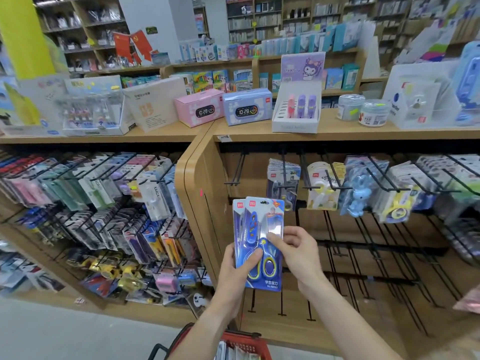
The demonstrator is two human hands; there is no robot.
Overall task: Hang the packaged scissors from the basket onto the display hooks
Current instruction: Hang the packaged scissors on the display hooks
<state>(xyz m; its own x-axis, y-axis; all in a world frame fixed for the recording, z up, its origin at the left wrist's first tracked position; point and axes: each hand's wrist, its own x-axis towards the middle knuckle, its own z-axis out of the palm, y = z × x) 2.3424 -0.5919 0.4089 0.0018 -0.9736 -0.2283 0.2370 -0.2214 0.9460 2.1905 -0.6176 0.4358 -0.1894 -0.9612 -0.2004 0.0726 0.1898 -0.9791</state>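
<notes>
I hold a small stack of blue packaged scissors [259, 229] upright in front of the wooden display. My left hand [237, 271] grips the stack from the left, thumb across the front. My right hand [298, 250] pinches the front pack at its right edge. An empty black display hook [237, 172] juts out above and just left of the packs. The red basket [244, 342] sits below my arms at the bottom edge, with more packs inside.
Hooks to the right carry other scissors packs [284, 183], yellow ones [323, 188] and blue toys [359, 190]. Several bare hooks fill the lower rows [363, 255]. The left rack [104, 203] is crowded with stationery. Boxed clocks [246, 106] stand on the shelf top.
</notes>
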